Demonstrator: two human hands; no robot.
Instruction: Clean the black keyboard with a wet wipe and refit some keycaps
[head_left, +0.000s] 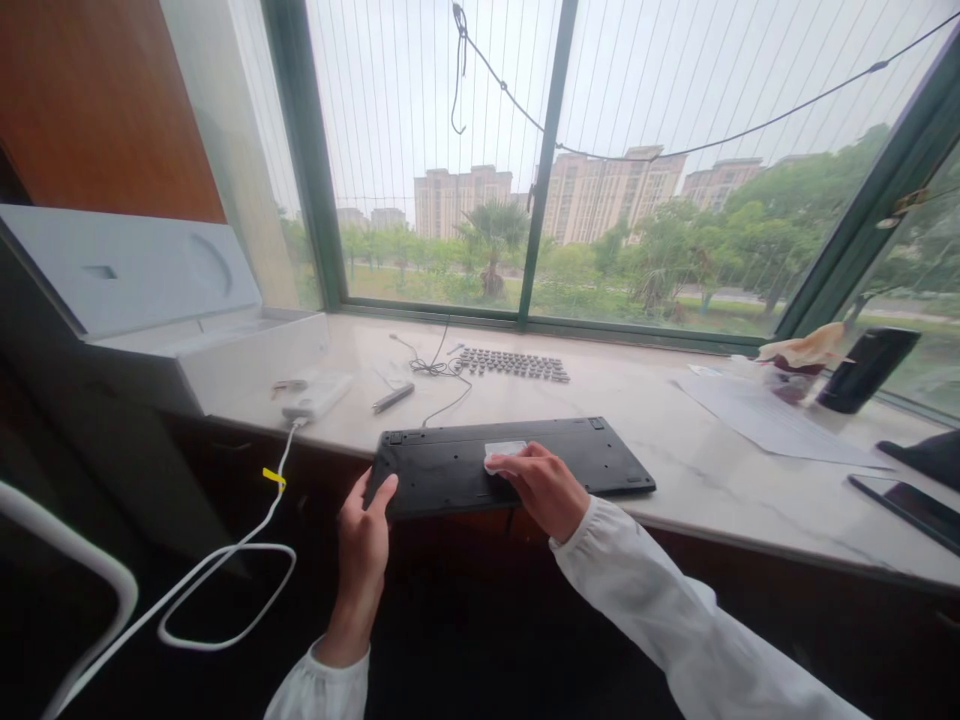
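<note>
A black keyboard (442, 470) lies with its underside up at the front edge of the marble sill, its near side reaching over the edge. My left hand (366, 530) grips its left end, thumb on top and fingers beneath. In my right hand (541, 482) is a white cloth or wipe (504, 449), pressed on the middle of the keyboard's underside. Behind the keyboard, small loose keycaps (514, 363) stand in rows beside a coiled thin cable (435, 368). A dark pen-like tool (394, 398) lies to their left.
At the left are an open white box (251, 360), a white adapter (318, 398) and a white cable (279, 500) hanging over the edge. Papers (765, 412), a black cylinder (866, 370) and a phone (907, 505) lie at the right. A window stands behind.
</note>
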